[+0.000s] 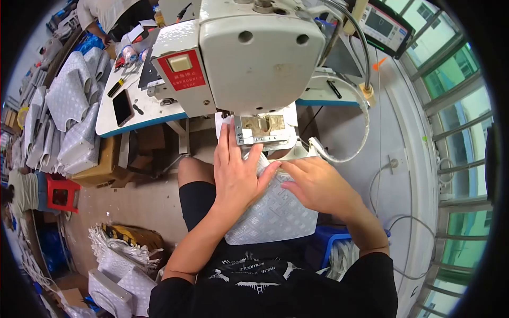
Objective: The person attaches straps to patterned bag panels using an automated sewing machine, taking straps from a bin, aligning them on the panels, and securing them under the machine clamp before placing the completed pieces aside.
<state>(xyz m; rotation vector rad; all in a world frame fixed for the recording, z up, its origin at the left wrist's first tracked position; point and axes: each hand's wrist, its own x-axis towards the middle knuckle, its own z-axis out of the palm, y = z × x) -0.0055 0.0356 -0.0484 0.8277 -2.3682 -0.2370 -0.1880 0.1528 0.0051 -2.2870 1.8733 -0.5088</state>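
A pale silver-grey patterned bag piece [273, 214] lies across my lap, its upper end at the industrial sewing machine [262, 58]. My left hand [236, 169] lies with fingers stretched out beside the metal clamp plate [262, 130], the thumb reaching over the bag piece. Bent fingers of my right hand [321, 185] grip the bag piece's upper edge, near the left thumb. Both hands are just in front of the machine bed. The fingertips of my right hand are partly hidden.
A phone [123, 107] and a yellow-black cutter [115, 88] lie on the table at left. Stacked silver bags [69, 90] stand beyond it. A blue bin [331, 246] is by my right side. Another person [108, 16] stands at the back left. A control screen [380, 26] hangs upper right.
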